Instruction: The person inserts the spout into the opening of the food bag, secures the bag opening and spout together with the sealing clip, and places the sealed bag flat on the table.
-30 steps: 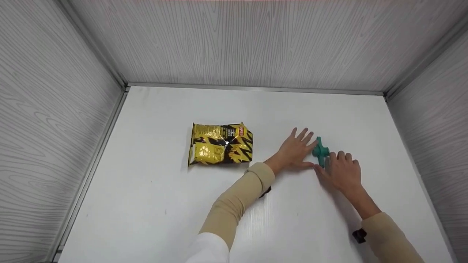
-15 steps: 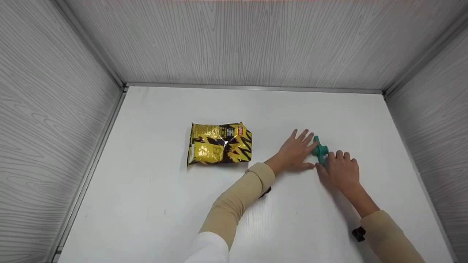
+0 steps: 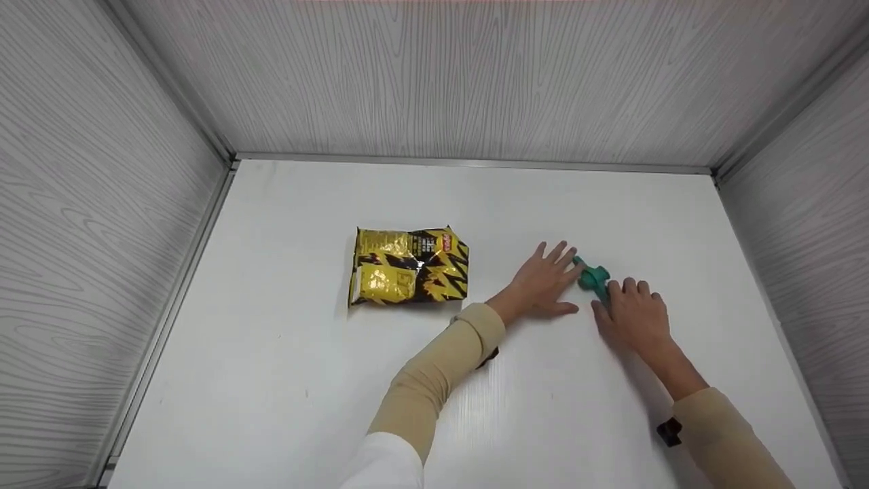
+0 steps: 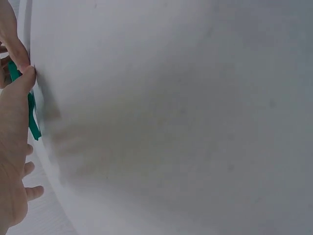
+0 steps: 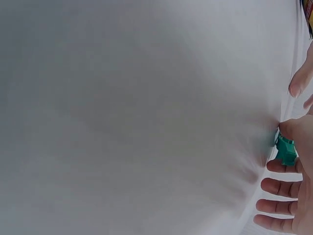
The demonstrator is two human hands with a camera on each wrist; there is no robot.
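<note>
- Both hands are down on the white desk (image 3: 285,326), right of centre, meeting at a small green clip (image 3: 592,278).
- The left hand (image 3: 543,282) lies flat with fingers spread and straight, fingertips against the clip's left side; it has hold of nothing.
- The right hand (image 3: 635,316) comes in from the other side, fingers loosely bent over the clip's near end; the thumb touches it in the right wrist view, but whether it really pinches it, I cannot tell.
- By my reading this is early going: the clip lies on the desk, not lifted.
- The yellow-and-black snack bag (image 3: 409,266) lies flat, well apart to the left, untouched, no clip on it.
- Its contents are hidden; the top edge looks crumpled, whether open I cannot say.
</note>
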